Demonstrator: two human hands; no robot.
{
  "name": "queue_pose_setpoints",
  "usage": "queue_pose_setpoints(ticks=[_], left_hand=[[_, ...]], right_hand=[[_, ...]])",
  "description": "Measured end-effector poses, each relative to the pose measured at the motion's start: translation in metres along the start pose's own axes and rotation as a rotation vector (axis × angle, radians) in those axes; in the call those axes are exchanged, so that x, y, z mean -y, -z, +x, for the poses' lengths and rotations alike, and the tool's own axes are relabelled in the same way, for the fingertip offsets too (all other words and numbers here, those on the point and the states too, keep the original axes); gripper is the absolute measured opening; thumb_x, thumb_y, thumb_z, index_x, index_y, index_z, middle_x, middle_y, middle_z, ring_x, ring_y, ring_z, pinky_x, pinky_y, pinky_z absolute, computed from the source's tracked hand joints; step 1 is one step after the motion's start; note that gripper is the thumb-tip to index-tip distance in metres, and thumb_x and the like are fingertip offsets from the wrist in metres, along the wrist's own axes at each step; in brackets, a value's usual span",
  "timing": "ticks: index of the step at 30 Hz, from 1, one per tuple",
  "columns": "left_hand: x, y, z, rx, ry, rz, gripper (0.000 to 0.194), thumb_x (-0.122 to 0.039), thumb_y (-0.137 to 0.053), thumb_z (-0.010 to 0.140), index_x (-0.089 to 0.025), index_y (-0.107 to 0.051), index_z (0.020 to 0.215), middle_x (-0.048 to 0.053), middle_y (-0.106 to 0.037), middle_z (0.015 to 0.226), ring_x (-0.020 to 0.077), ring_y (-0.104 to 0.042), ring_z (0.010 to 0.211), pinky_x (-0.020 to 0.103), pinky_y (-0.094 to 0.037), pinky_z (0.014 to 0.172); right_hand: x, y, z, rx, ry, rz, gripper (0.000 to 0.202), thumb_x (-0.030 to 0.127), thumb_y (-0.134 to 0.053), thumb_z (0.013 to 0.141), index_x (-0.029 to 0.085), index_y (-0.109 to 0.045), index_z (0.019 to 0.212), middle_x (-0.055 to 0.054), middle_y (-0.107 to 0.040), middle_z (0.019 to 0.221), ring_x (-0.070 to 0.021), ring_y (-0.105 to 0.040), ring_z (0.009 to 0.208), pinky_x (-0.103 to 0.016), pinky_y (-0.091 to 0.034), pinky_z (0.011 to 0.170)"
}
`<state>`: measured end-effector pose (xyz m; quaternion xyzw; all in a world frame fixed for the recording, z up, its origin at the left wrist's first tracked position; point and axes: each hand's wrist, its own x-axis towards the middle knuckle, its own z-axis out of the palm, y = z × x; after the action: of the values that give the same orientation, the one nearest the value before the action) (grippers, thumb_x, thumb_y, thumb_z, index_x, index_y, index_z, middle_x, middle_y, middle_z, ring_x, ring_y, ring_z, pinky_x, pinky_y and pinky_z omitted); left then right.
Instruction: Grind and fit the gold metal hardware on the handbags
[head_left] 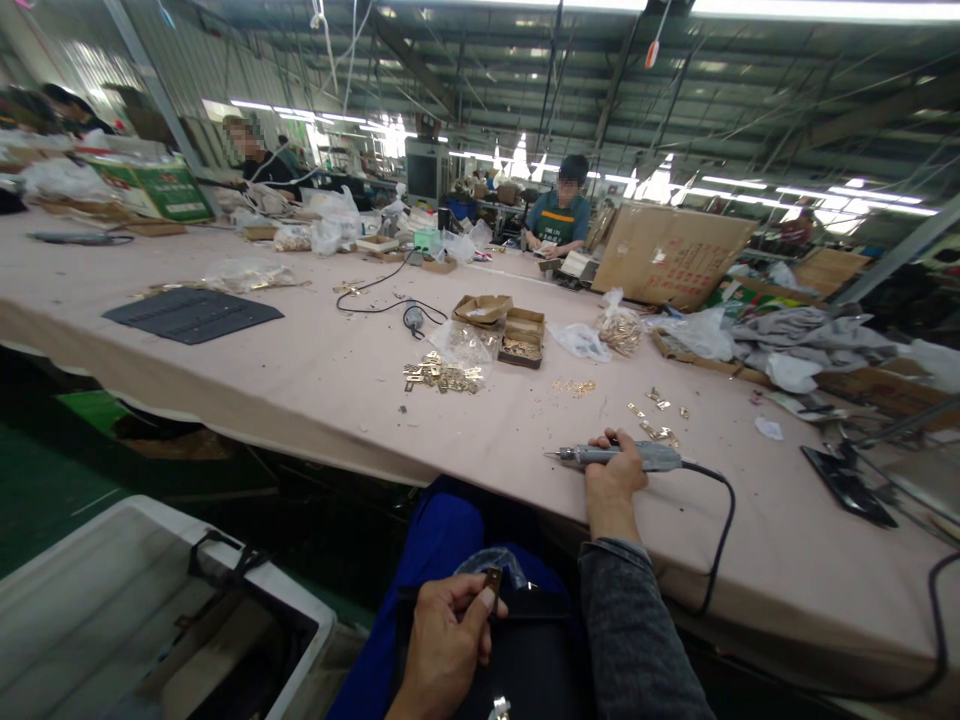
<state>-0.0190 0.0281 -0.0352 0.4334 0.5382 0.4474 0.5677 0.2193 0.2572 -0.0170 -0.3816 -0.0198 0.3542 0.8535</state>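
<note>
Right hand [613, 478] rests on the edge of the long pink-covered table [315, 380], fingers curled round the grey electric screwdriver [619, 456] so that the tool lies flat on the cloth, its thin bit pointing to the person's left. A black cord [716, 520] runs from the rear of the tool, loops over the table edge and drops down. Down in the lap, the left hand [442, 645] is closed in a narrow pinch, thumb and fingertips gripping a small brass-coloured metal fitting [492, 580] held upright, just above a black bag [525, 650] that lies across the blue-clad knees. A bit of clear plastic [499, 562] shows just behind the fitting.

On the table beyond the screwdriver, a few loose brass pieces [656, 432] lie scattered near the right hand; a larger heap of brass parts [444, 376] sits further off beside a clear bag and two small open cardboard boxes [510, 325]. A big cardboard sheet [671, 255] leans farther back with red printing too small to read, and a green-and-white carton [161, 188] at the far left carries lettering I cannot make out. Other people sit working at the far side.
</note>
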Motion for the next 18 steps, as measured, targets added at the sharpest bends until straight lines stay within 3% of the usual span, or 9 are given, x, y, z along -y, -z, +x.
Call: queue_pose_setpoints(ticks=[18], left_hand=[[0.0030,0.0003,0.0004,0.006,0.000,0.007,0.044,-0.050,-0.063,0.088,-0.010,-0.077,0.080,0.002,-0.056,0.044,0.0113,-0.046,0.037,0.021,-0.035,0.043]], right_hand=[[0.0010,0.0027,0.0041,-0.075,0.049,-0.047,0.026,0.014,-0.069,0.074,0.021,-0.046,0.083,0.003,-0.063,0.075,-0.0085,-0.053,0.049,-0.023,-0.052,0.043]])
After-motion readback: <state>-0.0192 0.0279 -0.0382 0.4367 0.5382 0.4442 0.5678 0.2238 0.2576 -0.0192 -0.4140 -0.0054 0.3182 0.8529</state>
